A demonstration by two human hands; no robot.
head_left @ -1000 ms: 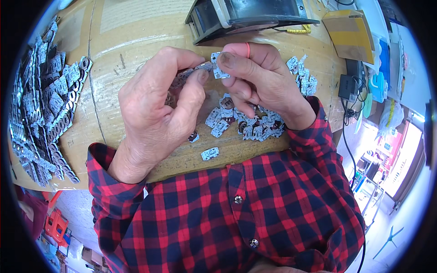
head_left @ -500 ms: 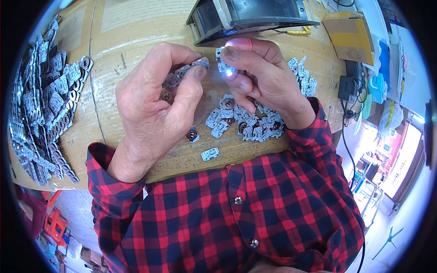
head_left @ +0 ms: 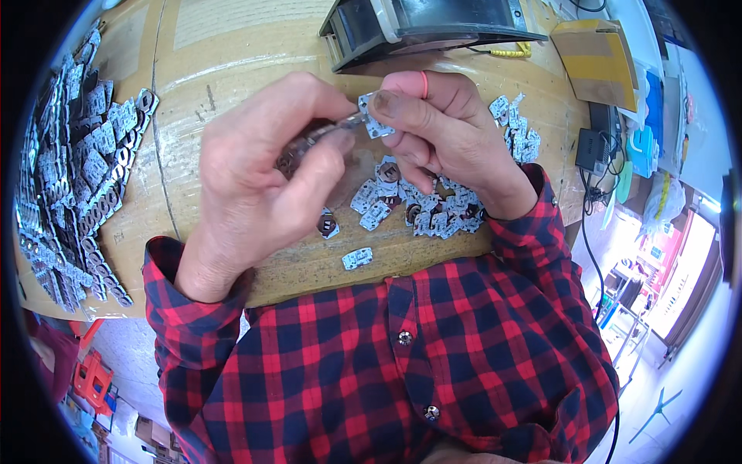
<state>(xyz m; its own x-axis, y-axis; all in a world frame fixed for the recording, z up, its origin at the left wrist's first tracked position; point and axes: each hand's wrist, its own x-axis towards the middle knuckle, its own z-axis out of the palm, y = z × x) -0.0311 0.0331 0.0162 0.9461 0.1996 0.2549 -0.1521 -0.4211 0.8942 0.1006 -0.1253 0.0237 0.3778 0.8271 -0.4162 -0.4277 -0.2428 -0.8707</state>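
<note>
While loose plates (head_left: 433, 213) lie below, both hands pinch one.

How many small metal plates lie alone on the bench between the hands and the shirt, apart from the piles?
1: a single small metal plate lies near the bench's front edge, below the loose pile under the right hand. Others may be hidden beneath the left hand.

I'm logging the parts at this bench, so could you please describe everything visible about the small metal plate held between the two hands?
The small metal plate is a flat, silvery-grey, roughly square piece with small holes. It is held above the bench, pinched by the right hand at thumb and forefinger. The left hand brings a thin metal piece against its left edge. Fingers hide part of it.
</note>
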